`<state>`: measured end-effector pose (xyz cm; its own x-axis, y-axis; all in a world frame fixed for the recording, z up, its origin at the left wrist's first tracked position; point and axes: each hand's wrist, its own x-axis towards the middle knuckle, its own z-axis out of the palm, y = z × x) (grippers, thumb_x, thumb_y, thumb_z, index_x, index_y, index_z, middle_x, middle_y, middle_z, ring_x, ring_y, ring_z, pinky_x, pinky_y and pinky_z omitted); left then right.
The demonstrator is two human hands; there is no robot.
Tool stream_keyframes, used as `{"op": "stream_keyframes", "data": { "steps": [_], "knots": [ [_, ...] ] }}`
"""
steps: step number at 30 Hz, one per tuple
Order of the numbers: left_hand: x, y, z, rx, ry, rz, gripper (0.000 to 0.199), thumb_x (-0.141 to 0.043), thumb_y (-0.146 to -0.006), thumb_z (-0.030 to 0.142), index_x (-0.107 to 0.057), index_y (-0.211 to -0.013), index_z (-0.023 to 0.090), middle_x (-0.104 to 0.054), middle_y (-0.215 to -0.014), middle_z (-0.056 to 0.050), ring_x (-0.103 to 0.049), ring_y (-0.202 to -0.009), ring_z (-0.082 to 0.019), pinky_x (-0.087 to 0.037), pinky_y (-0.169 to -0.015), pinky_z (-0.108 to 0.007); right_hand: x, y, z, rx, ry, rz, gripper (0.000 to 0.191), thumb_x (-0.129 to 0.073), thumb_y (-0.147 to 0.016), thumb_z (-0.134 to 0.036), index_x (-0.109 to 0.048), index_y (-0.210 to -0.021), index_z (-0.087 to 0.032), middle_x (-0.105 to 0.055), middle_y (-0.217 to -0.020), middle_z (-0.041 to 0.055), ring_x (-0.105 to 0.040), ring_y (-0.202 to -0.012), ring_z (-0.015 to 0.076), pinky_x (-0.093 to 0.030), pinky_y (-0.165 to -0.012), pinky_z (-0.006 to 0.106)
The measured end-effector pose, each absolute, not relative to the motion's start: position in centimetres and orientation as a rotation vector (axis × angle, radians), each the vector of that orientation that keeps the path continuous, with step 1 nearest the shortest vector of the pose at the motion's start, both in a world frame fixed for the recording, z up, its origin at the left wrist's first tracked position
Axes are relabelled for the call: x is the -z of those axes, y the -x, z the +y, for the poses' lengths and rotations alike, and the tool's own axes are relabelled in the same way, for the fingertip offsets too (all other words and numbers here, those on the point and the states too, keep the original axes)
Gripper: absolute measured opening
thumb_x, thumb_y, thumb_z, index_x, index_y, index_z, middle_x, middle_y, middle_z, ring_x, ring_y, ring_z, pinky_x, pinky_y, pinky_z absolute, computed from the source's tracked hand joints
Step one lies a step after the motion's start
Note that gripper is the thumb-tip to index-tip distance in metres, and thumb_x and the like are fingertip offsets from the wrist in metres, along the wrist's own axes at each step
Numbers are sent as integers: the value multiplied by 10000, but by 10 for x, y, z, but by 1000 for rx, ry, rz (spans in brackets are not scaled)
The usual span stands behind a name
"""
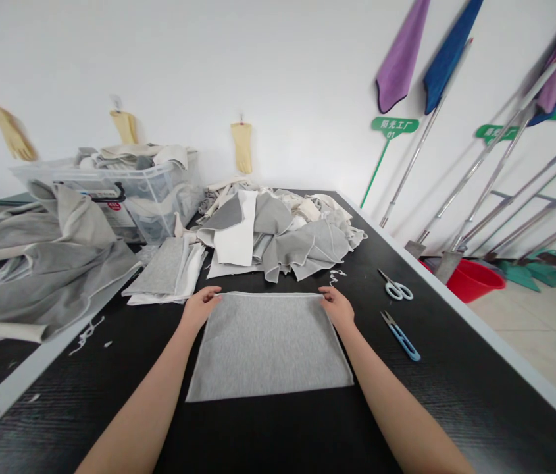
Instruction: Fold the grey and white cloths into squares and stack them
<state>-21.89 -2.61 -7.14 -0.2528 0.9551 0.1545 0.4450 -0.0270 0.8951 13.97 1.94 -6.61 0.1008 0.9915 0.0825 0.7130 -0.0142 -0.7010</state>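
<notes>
A grey cloth [272, 349] with pale stitched edges lies spread out on the black table in front of me. My left hand [199, 308] pinches its far left corner between thumb and fingers. At the far right corner, my right hand [337, 307] grips the cloth in the same way. The far edge runs nearly straight between both hands. Beyond my left hand sits a stack of folded grey and white cloths [162, 268]. A big heap of grey and white cloth pieces [282, 230] lies just past the spread cloth.
Scissors [397, 288] and blue thread snips [402, 337] lie to the right. A clear plastic bin [154, 204] full of cloth stands back left, beside more loose grey fabric [60, 276]. Thread scraps [87, 334] are at left. A red bucket [475, 280] stands on the floor, right.
</notes>
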Motion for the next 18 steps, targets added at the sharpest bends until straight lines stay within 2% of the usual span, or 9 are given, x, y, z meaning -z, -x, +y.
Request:
{"op": "stream_keyframes", "data": {
  "steps": [7, 10, 14, 16, 18],
  "knots": [
    [68, 219, -18, -1175, -1510, 1802, 294, -498, -609, 334, -599, -803, 139, -566, -655, -11, -508, -606, -125, -394, -593, -239, 63, -139, 18, -576, 1802, -1667, 244, -448, -669, -299, -563, -884, -285, -602, -774, -46, -533, -683, 112, -370, -570, 205],
    [72, 221, -16, -1147, -1553, 1761, 341, -491, -599, 287, -564, -893, 131, -569, -684, -12, -508, -590, -117, -399, -592, -238, 62, -138, 17, -559, 1814, -1662, 248, -455, -669, -289, -554, -896, -290, -599, -764, -53, -531, -672, 109, -367, -567, 205],
    [72, 227, -15, -916, -1755, 1740, 448, -472, -612, 240, -470, -1052, 157, -564, -778, -10, -494, -583, -106, -410, -618, -250, 59, -137, 16, -545, 1835, -1664, 255, -472, -659, -273, -553, -900, -294, -597, -773, -56, -531, -695, 114, -361, -569, 206],
    [68, 228, -16, -824, -1871, 1819, 516, -480, -613, 231, -419, -1123, 185, -544, -882, -26, -492, -628, -115, -412, -653, -267, 58, -137, 15, -540, 1847, -1661, 294, -480, -653, -260, -535, -939, -297, -598, -807, -56, -530, -705, 116, -358, -565, 207],
    [64, 227, -18, -785, -1991, 1923, 560, -486, -620, 224, -381, -1170, 217, -499, -996, -47, -494, -755, -147, -395, -731, -298, 58, -136, 15, -539, 1857, -1657, 343, -485, -647, -244, -510, -985, -299, -597, -844, -55, -529, -712, 116, -358, -559, 207]
  ]
}}
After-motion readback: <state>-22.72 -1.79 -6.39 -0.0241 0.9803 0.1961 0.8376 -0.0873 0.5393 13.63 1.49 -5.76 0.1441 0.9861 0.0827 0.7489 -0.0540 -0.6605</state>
